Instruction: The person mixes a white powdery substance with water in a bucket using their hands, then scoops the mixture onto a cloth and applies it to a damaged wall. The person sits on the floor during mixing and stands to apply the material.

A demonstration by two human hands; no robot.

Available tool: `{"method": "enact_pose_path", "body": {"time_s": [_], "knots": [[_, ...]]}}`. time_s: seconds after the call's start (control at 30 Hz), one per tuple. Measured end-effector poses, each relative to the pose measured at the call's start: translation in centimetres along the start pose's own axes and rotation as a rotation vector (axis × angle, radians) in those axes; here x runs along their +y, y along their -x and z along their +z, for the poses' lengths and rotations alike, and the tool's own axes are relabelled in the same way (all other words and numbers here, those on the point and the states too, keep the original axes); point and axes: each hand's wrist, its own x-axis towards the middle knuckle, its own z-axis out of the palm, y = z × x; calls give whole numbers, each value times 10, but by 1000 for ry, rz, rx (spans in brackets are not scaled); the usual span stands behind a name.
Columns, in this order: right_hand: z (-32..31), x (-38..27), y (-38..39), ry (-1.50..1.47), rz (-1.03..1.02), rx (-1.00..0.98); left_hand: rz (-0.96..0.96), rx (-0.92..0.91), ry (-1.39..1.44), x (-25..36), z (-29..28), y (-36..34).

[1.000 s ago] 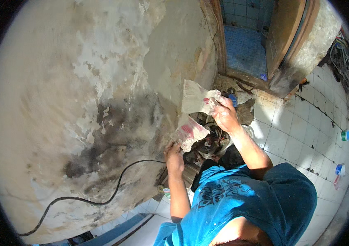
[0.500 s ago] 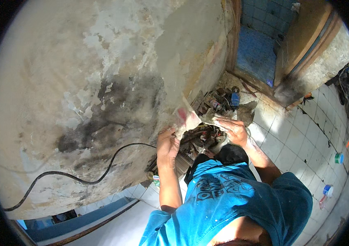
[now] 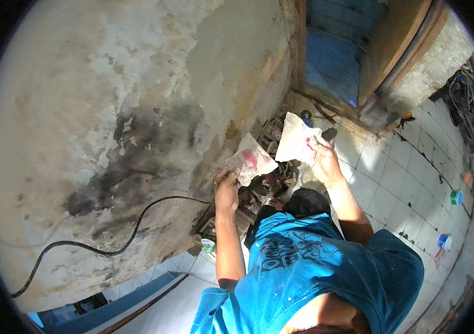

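1. A clear plastic bag with a red-and-white patch (image 3: pixel 251 161), held up by the left hand (image 3: pixel 226 192) near the stained wall.
2. A whitish plastic bag (image 3: pixel 294 139), gripped by the right hand (image 3: pixel 323 161), just right of the first.
3. A small green-and-white labelled pot (image 3: pixel 208 245) at the wall's foot.

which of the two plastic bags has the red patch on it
The bag in the left hand, nearer the stained wall: that bag shows red. The right hand's bag is plain whitish.
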Motion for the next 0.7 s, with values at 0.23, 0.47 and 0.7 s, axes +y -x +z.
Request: {"method": "enact_pose_path", "body": {"time_s": [0.23,0.47,0.7], "knots": [[-39,-47,23,188,-233,169,-84,-29,-105,-27,19,4],[-12,-75,69,982,-675,-4,-441,-338,199,-51,85,16],[-4,-137,70,1065,-921,-495,-551,-468,333,-40,165,36]]}}
